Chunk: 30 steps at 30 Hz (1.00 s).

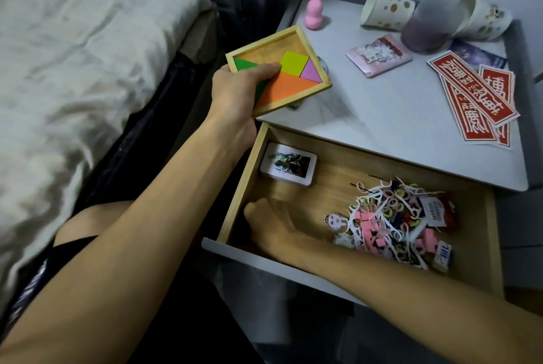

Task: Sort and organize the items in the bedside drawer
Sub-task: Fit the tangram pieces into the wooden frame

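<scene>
Bedside drawer hangs open below the bench, clutter heaped at its right. The left hand pinches the tangram tray above the bench corner, thumb pinning pieces, likely clearing room. The right hand reaches into the drawer's front-left; whether it grips anything, I cannot tell.

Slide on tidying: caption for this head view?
Left hand grips a square wooden puzzle tray above the white-topped nightstand; right hand reaches into the open wooden drawer beside a tangled clutter pile.
</scene>
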{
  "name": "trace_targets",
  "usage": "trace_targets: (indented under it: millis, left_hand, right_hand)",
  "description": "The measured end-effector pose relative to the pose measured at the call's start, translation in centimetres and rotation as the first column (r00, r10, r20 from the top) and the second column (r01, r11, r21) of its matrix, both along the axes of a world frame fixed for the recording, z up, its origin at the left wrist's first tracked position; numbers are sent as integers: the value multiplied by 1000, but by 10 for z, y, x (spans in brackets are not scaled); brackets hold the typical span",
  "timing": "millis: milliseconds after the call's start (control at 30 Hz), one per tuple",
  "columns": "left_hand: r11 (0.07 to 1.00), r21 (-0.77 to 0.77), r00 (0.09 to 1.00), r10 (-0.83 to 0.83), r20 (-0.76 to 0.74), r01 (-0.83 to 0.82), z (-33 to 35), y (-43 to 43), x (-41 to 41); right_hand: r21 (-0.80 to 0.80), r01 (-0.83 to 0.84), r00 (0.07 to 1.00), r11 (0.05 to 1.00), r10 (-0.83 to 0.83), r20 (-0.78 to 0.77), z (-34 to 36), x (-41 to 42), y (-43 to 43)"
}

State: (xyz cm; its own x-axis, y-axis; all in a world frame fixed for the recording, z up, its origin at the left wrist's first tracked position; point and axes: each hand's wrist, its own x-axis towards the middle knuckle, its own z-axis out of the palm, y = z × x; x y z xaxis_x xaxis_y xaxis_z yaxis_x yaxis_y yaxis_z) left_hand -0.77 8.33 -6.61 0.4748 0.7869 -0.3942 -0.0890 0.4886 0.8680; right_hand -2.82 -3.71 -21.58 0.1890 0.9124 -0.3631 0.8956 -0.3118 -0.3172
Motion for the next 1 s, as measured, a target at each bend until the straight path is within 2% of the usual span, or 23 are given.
trace_targets:
  millis: [233,467,600,767,867,933,1000]
  left_hand:
    - [1000,10,1000,-3,-10,3,0,0,1]
    - [1000,22,1000,-7,-17,8,0,0,1]
    - [1000,19,1000,-8,-11,8,-1,1,0]
    - [1000,17,1000,-9,-7,9,-1,1,1]
    - [1000,14,1000,-8,-2,8,-1,1,0]
    - [1000,16,1000,-4,-10,5,-1,1,0]
    - [1000,20,1000,-3,-13,4,-1,1,0]
  right_hand:
    - [18,109,991,994,-108,-81,-3,1,-2]
    - [17,128,991,992,-128,-35,-2,-1,3]
    - [70,152,988,986,-151,-19,-8,1,1]
    - [162,127,979,979,-97,-181,-18,12,-11]
    - [244,59,989,968,-24,-144,-23,17,-22]
    - [320,30,985,947,26,-170,-24,21,-26]
    - [304,-29,976,952,93,-196,-19,24,-26]
